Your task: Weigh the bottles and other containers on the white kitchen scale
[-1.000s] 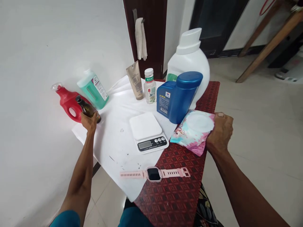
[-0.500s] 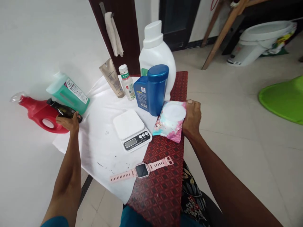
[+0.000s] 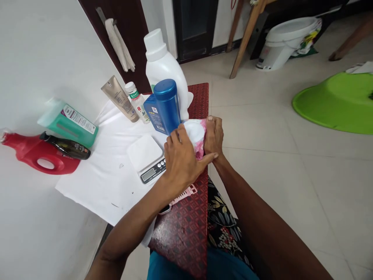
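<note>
A pink and white pack of wet wipes with a white lid stands at the table's right edge. My right hand is closed on the pack's right side. Across its left and front part reaches my left hand, fingers apart and thumb stretched out toward my right wrist; it hides much of the pack. Just left of that hand lies a white kitchen scale, partly covered by it. Below my left wrist a pink-strapped watch shows only in part. The blue bottle stands right behind the pack.
A large white jug, a small clear bottle and a beige tube stand at the back. On the left lie a green bottle, a dark bottle and a red jug. White cloth covers part of the table.
My left hand has let go of the dark bottle, which rests against the red jug, and has moved right to the wipes. My right hand still grips the pack. The view has shifted right.
</note>
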`<move>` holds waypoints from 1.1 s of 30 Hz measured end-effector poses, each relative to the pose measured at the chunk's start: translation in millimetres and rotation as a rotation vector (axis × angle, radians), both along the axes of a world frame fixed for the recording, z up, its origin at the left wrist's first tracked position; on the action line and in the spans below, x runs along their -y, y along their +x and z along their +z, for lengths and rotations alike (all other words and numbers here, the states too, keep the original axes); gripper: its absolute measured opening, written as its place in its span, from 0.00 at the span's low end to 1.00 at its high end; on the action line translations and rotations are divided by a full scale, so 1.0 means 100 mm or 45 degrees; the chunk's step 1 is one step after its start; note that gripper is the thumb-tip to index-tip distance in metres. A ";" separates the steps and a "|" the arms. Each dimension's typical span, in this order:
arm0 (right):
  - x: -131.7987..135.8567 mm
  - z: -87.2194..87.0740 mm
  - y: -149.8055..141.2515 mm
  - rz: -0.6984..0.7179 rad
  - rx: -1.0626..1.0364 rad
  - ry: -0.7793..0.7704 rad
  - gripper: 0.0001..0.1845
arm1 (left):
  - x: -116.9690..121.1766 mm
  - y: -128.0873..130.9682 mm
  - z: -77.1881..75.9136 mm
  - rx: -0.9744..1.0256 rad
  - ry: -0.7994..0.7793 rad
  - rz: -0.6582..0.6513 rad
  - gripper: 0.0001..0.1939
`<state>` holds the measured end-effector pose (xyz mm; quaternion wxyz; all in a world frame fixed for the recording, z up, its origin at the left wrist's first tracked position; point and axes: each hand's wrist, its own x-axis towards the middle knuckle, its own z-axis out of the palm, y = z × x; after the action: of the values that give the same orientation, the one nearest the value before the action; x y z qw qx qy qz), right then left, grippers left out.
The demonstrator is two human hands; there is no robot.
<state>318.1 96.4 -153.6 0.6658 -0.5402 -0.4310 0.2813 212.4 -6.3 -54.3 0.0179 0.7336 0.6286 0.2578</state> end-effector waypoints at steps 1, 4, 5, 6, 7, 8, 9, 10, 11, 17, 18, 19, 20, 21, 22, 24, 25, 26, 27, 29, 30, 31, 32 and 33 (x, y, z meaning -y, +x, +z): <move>0.00 0.00 0.00 0.004 -0.007 -0.002 0.37 | -0.04 0.10 -0.02 -0.026 -0.082 0.042 0.54; -0.03 -0.03 0.00 -0.023 -0.038 -0.003 0.39 | -0.17 0.18 -0.03 -0.038 -0.222 0.131 0.55; -0.04 -0.03 -0.01 -0.038 -0.046 0.004 0.40 | -0.20 0.17 -0.02 -0.022 -0.238 0.147 0.54; -0.05 -0.04 -0.01 -0.051 -0.055 0.013 0.41 | -0.23 0.15 -0.02 -0.004 -0.244 0.159 0.51; -0.06 -0.04 -0.01 -0.059 -0.063 0.023 0.41 | -0.25 0.13 -0.01 0.015 -0.244 0.162 0.48; -0.06 -0.04 -0.01 -0.061 -0.071 0.031 0.42 | -0.26 0.10 0.00 0.035 -0.240 0.160 0.44; -0.07 -0.03 -0.01 -0.061 -0.081 0.035 0.42 | -0.27 0.08 0.00 0.059 -0.228 0.152 0.39; -0.07 -0.03 -0.02 -0.057 -0.095 0.035 0.43 | -0.28 0.07 0.00 0.088 -0.208 0.139 0.36; -0.07 -0.02 -0.02 -0.051 -0.112 0.034 0.44 | -0.28 0.05 0.00 0.123 -0.178 0.125 0.33; -0.07 -0.02 -0.04 -0.007 -0.254 0.033 0.48 | -0.05 -0.25 0.12 0.309 0.173 0.004 0.30; -0.08 -0.03 -0.04 0.002 -0.266 0.032 0.48 | 0.03 -0.34 0.17 0.332 0.225 -0.023 0.30; -0.09 -0.04 -0.04 0.010 -0.268 0.031 0.48 | 0.12 -0.45 0.23 0.349 0.264 -0.041 0.31; -0.10 -0.04 -0.05 0.015 -0.258 0.027 0.47 | 0.20 -0.57 0.29 0.359 0.288 -0.048 0.31; -0.12 -0.05 -0.05 0.017 -0.240 0.017 0.46 | 0.29 -0.70 0.35 0.367 0.304 -0.045 0.31; -0.14 -0.05 -0.05 0.015 -0.218 -0.004 0.45 | 0.36 -0.82 0.41 0.383 0.313 -0.033 0.31; -0.20 -0.04 -0.06 -0.008 -0.186 -0.077 0.41 | 0.46 -1.06 0.51 0.460 0.319 0.008 0.31; -0.23 -0.02 -0.08 -0.029 -0.183 -0.123 0.40 | 0.48 -1.16 0.56 0.520 0.317 0.029 0.30; -0.26 0.00 -0.10 -0.055 -0.189 -0.164 0.38 | 0.49 -1.25 0.60 0.582 0.317 0.046 0.30; -0.30 0.03 -0.13 -0.091 -0.206 -0.196 0.37 | 0.49 -1.33 0.64 0.631 0.328 0.058 0.30; -0.37 0.09 -0.22 -0.180 -0.262 -0.215 0.34 | 0.45 -1.46 0.68 0.654 0.389 0.075 0.31; -0.40 0.11 -0.27 -0.225 -0.298 -0.204 0.33 | 0.42 -1.51 0.69 0.633 0.426 0.082 0.32; -0.43 0.14 -0.32 -0.265 -0.339 -0.185 0.31 | 0.39 -1.56 0.68 0.601 0.456 0.087 0.32; -0.46 0.15 -0.38 -0.300 -0.376 -0.163 0.30 | 0.36 -1.61 0.65 0.567 0.468 0.090 0.32; -0.49 0.16 -0.43 -0.328 -0.403 -0.141 0.29 | 0.33 -1.65 0.61 0.537 0.459 0.091 0.32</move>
<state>274.8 145.3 -137.9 0.7248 -0.5759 -0.2323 0.2984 47.1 -39.2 6.4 0.0085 0.6324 0.5805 0.5128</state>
